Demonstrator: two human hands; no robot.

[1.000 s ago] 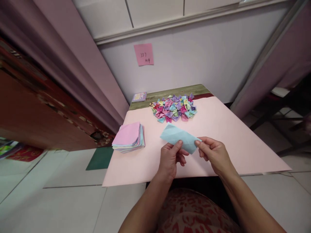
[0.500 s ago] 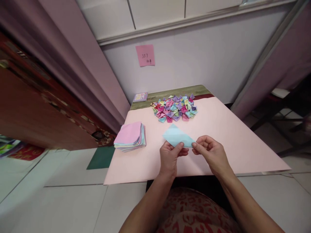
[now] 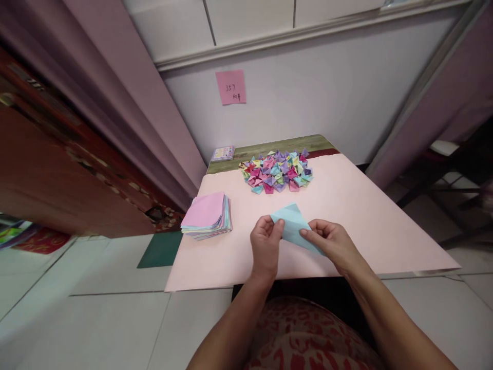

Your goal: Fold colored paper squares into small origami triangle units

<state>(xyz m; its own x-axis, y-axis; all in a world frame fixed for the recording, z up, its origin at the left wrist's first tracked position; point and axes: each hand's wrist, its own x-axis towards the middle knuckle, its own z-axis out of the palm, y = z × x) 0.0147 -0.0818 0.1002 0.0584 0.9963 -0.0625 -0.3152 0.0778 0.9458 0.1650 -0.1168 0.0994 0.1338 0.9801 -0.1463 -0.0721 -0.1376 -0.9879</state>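
A light blue sheet of folding paper [image 3: 296, 222] is held up over the front part of the table, between my two hands. My left hand [image 3: 266, 241] pinches its left corner, thumb on top and fingers behind. On the right, my right hand [image 3: 334, 241] grips the paper with the thumb lying across its face. The lower right corner passes partly behind that hand. Beyond the paper lies a heap of small folded paper pieces [image 3: 277, 172] in many colours. A stack of square paper sheets [image 3: 206, 213], pink on top, is left of my hands.
Pale pink paper covers the table [image 3: 358, 205]. A small packet [image 3: 223, 153] lies at its back left corner. A pink note [image 3: 230, 87] hangs on the wall behind. A red door [image 3: 96, 169] and a purple curtain [image 3: 154, 113] stand at left.
The blue paper has been turned and shifted right, its top corner now further right. My left hand's grip has moved to the left corner, and my right thumb lies further onto the sheet.
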